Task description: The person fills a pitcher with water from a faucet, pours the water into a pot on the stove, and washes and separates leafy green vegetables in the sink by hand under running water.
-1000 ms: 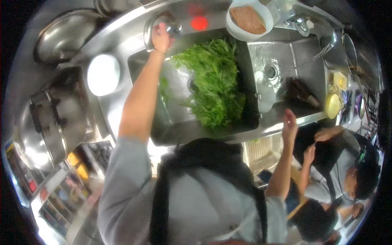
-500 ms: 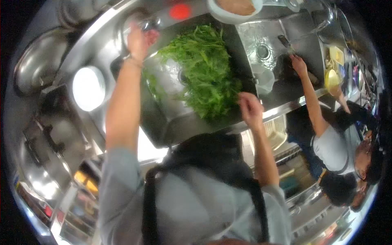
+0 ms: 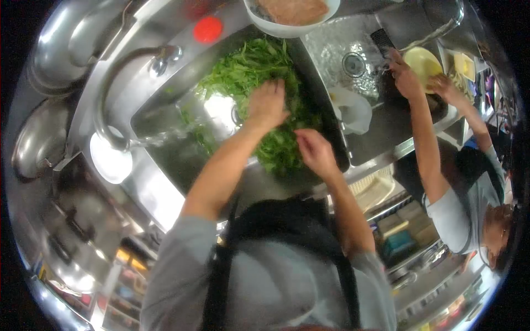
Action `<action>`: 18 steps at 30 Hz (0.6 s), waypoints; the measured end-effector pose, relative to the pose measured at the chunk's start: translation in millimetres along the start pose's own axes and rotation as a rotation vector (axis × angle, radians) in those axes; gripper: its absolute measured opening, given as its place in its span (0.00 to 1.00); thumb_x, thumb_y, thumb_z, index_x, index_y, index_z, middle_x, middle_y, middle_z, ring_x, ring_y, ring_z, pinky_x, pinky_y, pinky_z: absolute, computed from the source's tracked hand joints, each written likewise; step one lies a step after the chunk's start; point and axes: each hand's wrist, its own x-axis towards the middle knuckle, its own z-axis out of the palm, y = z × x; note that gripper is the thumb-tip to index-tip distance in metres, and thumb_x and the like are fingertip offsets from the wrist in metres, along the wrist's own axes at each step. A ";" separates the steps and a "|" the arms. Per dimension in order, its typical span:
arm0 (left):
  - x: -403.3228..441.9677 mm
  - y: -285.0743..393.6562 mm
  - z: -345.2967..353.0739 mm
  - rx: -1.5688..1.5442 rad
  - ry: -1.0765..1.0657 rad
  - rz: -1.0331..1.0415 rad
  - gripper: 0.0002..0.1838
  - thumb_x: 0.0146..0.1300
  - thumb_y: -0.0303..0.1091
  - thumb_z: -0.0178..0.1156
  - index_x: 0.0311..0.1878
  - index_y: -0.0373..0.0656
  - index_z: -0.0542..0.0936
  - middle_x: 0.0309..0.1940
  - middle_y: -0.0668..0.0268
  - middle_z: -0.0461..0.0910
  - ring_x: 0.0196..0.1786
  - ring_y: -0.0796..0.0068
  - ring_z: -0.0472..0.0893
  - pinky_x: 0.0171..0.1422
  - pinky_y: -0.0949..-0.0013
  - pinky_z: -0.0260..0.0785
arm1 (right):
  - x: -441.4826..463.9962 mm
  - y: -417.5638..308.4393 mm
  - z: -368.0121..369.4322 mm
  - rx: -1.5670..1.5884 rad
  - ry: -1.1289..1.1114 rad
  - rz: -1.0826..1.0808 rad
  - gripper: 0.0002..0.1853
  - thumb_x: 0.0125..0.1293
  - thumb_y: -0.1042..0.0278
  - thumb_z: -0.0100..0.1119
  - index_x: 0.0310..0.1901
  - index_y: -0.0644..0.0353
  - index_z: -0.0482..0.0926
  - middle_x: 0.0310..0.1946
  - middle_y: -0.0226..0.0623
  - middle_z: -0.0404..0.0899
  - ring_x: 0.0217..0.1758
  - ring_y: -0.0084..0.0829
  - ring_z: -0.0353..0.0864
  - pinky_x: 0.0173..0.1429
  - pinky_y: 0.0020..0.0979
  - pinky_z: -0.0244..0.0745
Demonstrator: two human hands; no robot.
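Note:
A big heap of leafy greens [image 3: 248, 66] lies in the left sink basin [image 3: 165, 118]. My left hand [image 3: 268, 105] rests on top of the heap with its fingers stretched out over the leaves. Just to the right and nearer my body, my right hand [image 3: 317, 151] is at the heap's edge, its fingers curled together; whether a leaf is between them is hidden. Water runs from the curved faucet [image 3: 102, 94] into the basin's left side, where a few loose leaves lie.
Behind the sink are a red round object [image 3: 208, 30] and a white bowl of pinkish food [image 3: 255, 15]. A white round dish [image 3: 112, 157] sits left. At the right basin [image 3: 364, 146], a co-worker's hands hold a dark tool [image 3: 382, 41] and a yellow bowl [image 3: 422, 63].
My left hand has left the faucet area and moved right onto the greens. Water now flows from the spout. My right hand has come in to the heap. The co-worker's hands have reached the right basin.

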 end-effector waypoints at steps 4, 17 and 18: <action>16.3 7.8 -0.9 0.037 -0.240 -0.096 0.38 0.54 0.44 0.70 0.67 0.37 0.70 0.62 0.49 0.74 0.69 0.51 0.69 0.73 0.51 0.59 | 13.0 11.7 1.2 -0.010 0.075 -0.025 0.13 0.66 0.78 0.59 0.52 0.64 0.78 0.45 0.48 0.80 0.43 0.44 0.83 0.48 0.35 0.79; -32.2 -60.9 9.2 -0.826 -0.062 -0.179 0.36 0.54 0.28 0.68 0.67 0.32 0.68 0.59 0.53 0.77 0.61 0.66 0.77 0.63 0.67 0.72 | 76.8 37.2 31.9 0.196 -0.004 0.162 0.37 0.62 0.74 0.67 0.71 0.61 0.62 0.61 0.43 0.73 0.52 0.32 0.80 0.56 0.31 0.78; -32.6 -57.4 2.0 -0.936 -0.141 -0.232 0.36 0.55 0.28 0.67 0.67 0.32 0.68 0.59 0.53 0.77 0.60 0.67 0.77 0.63 0.67 0.72 | 84.3 41.7 35.4 0.048 0.007 0.006 0.37 0.61 0.74 0.67 0.71 0.61 0.62 0.60 0.43 0.73 0.53 0.33 0.79 0.59 0.32 0.76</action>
